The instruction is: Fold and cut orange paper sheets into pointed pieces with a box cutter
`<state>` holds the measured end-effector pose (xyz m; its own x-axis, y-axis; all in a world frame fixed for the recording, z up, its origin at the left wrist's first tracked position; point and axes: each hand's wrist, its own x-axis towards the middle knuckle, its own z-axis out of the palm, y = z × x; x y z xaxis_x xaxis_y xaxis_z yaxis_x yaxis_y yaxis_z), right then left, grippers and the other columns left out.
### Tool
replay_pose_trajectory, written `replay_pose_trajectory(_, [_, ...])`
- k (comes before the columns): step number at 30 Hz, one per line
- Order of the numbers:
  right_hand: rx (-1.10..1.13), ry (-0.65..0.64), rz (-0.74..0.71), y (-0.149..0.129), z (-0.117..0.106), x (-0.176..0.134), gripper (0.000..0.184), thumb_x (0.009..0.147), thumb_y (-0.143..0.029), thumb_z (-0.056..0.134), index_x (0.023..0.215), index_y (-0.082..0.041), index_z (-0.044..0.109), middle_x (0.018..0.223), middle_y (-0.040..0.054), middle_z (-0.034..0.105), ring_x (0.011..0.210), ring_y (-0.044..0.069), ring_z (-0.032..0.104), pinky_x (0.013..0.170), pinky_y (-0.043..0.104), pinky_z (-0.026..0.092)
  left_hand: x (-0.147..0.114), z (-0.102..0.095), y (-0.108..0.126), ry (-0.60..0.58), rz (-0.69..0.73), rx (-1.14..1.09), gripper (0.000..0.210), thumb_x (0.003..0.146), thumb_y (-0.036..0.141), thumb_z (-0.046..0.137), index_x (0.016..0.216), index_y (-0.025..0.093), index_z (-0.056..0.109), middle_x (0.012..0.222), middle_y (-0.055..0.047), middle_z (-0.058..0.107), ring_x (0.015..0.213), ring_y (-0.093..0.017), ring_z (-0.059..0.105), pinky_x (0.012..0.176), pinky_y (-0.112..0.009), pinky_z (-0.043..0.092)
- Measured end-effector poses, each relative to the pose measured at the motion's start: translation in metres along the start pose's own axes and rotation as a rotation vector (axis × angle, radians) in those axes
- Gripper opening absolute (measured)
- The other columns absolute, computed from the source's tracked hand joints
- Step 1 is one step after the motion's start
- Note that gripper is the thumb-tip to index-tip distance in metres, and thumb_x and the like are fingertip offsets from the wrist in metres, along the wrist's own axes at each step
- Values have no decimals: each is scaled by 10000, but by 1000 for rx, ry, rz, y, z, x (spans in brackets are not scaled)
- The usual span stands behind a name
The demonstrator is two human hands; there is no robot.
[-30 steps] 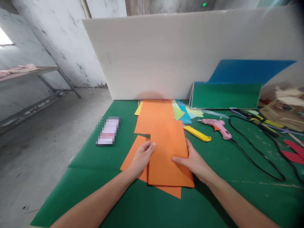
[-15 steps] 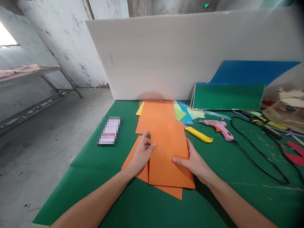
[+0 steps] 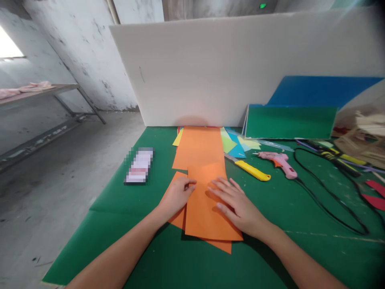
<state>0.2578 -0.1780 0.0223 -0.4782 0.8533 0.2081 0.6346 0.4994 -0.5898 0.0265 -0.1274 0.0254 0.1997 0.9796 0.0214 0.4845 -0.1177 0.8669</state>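
A folded-looking orange paper (image 3: pixel 207 216) lies in front of me, over another orange sheet (image 3: pixel 177 218) whose edges stick out at the left and bottom. My left hand (image 3: pixel 178 193) has its thumb and fingers closed at the upper paper's left edge. Spread over the right half of that paper is my right hand (image 3: pixel 237 202), fingers stretched and palm down. A further orange sheet (image 3: pixel 198 146) lies just beyond. To the right of the papers rests a yellow utility knife (image 3: pixel 252 170) with its blade out.
A pink glue gun (image 3: pixel 278 161) with a black cord (image 3: pixel 331 208) lies on the green tabletop (image 3: pixel 120 224) at right. A phone-like pixelated object (image 3: pixel 140 165) is at left. Coloured papers (image 3: pixel 236 147), a white board (image 3: pixel 192 72) and a green panel (image 3: pixel 290 122) stand or lie behind.
My right hand has let go of the paper's right edge and now lies spread on top. The paper has come down flatter, shifting slightly left. My left hand stays at its left edge.
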Motion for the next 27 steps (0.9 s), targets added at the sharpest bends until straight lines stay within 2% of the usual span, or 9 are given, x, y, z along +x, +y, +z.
replay_pose_trajectory(5, [-51,-66,-20,-1,5,3,395,979,-374,402,1358,-373,516,1501,-35,389,1430,283,249,1164,590,103,0,-2,2,-4,17,47,208,771,274,616,915,204,748,934,-75,727,831,-246,639,826,-374,486])
replay_pose_trajectory(10, [-69,-87,-22,-2,5,3,391,987,-370,386,1355,-368,519,1484,-26,420,1421,284,273,1160,597,112,2,-4,0,-18,48,74,181,789,254,611,884,219,760,886,-74,719,855,-262,641,865,-389,478])
replay_pose_trajectory(15, [-97,-114,-9,-2,5,3,406,993,-382,363,1372,-347,504,1485,-4,422,1413,295,290,1149,614,134,4,-6,-1,-39,57,104,221,831,232,552,900,214,761,926,-81,713,908,-275,642,878,-398,473])
replay_pose_trajectory(22, [-112,-120,-20,0,6,4,407,995,-366,358,1378,-352,496,1486,-3,423,1406,292,307,1151,613,142,6,-8,-3,-33,46,78,188,788,223,608,879,226,772,918,-69,725,924,-273,645,899,-396,473])
replay_pose_trajectory(25, [-141,-125,-27,1,6,3,410,996,-352,357,1382,-337,493,1486,6,425,1406,289,308,1148,611,158,10,-12,-5,-79,0,48,170,778,237,630,867,239,775,933,-53,735,940,-266,654,881,-372,490])
replay_pose_trajectory(27, [-169,-132,-32,1,7,3,414,999,-344,349,1388,-317,487,1490,16,420,1407,286,308,1144,609,176,12,-16,-5,-150,-102,11,175,783,250,633,888,226,770,908,-46,736,861,-240,672,802,-344,524])
